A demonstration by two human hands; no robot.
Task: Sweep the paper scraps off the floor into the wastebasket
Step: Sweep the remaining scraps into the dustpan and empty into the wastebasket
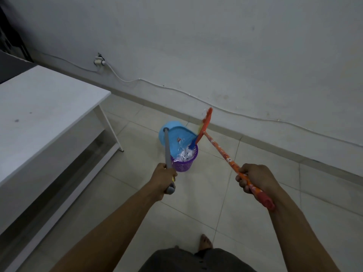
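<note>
Left hand [164, 179] is wrapped tight around the grey handle [167, 152] of a blue dustpan [176, 134], fingers curled all the way round near the handle's end. That dustpan is lifted and tipped over a small purple wastebasket [184, 163], its lower edge sitting right at the basket's rim. Right hand [255, 179] has a full fist on the orange patterned broom stick [222, 152], just above the red cap at the end. Over at the other end, the broom head [205, 124] is orange with multicoloured bristles, and the blue bristle tips poke down to where pan and basket meet.

So where's the mess? The paper scraps [184, 154] are mostly white shreds piled in the top of the wastebasket, with a few bits clinging to the pan's inner face, including one reddish piece.

The basket stands on the pale tiled floor [216, 193], close to the wall, just beside the leg of a white table [39, 107] on the left. A white cable [176, 91] runs along the wall from a plug [99, 61]. One bare foot [205, 242] shows at the bottom.
</note>
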